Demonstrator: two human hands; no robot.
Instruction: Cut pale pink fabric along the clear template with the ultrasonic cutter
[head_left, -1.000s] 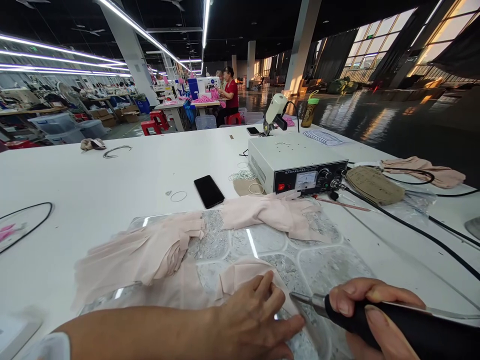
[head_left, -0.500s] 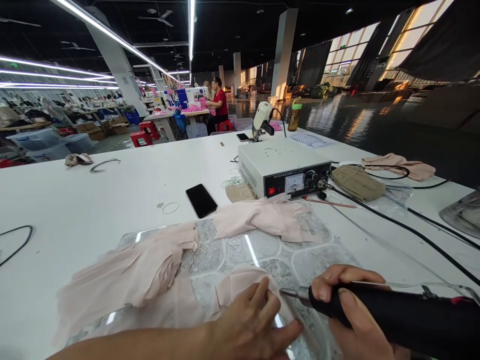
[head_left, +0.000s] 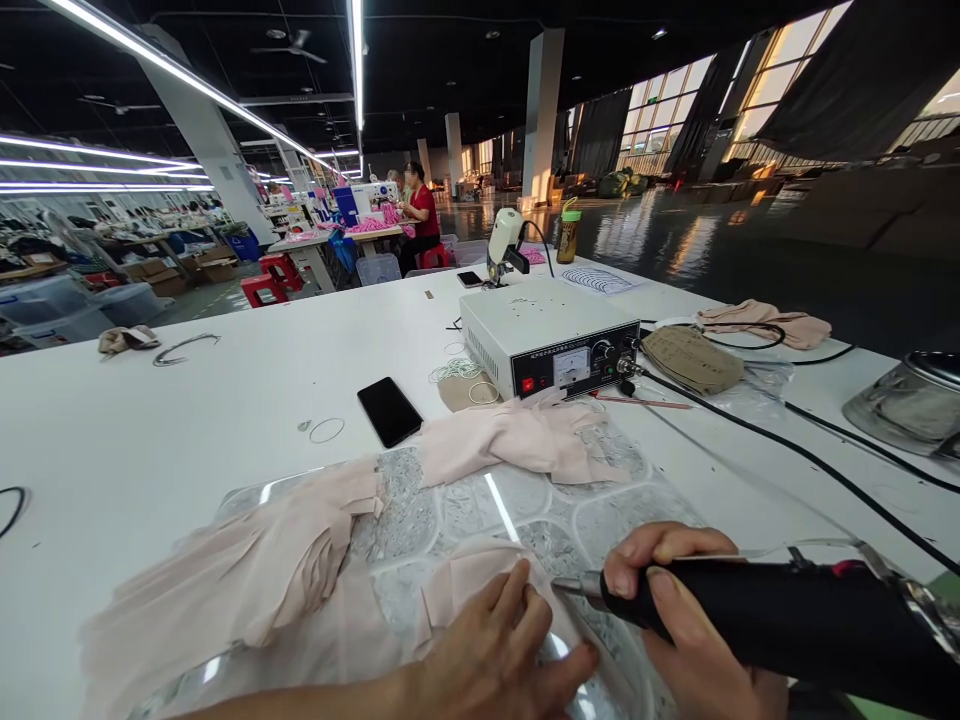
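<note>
My left hand (head_left: pixel 499 640) presses a pale pink fabric piece (head_left: pixel 469 580) down on the clear grey-patterned mat (head_left: pixel 405 500). Its fingers are bent, and the thumb is spread away from them. In my right hand (head_left: pixel 675 600) is a thick black handheld tool (head_left: pixel 787 620) with a narrow metal tip. That tip lies at the fabric's right edge, close to my left fingertips; whether it touches the cloth I cannot tell. A fanned stack of pale pink fabric pieces (head_left: pixel 247 560) lies to the left, and another pink pile (head_left: pixel 517 440) sits behind.
A white control box (head_left: pixel 555 330) with dials stands behind the mat, its black cable (head_left: pixel 787 460) running right. Around it are a phone (head_left: pixel 389 411), brown fabric pieces (head_left: pixel 694 360), a glass jar (head_left: pixel 907 400) and a bottle (head_left: pixel 568 235). A person (head_left: pixel 421 212) sits at a distant sewing table.
The view has shifted slightly, so the table's things appear a little further left and more of the glass jar shows. Both hands keep the same pose on the fabric and tool.
</note>
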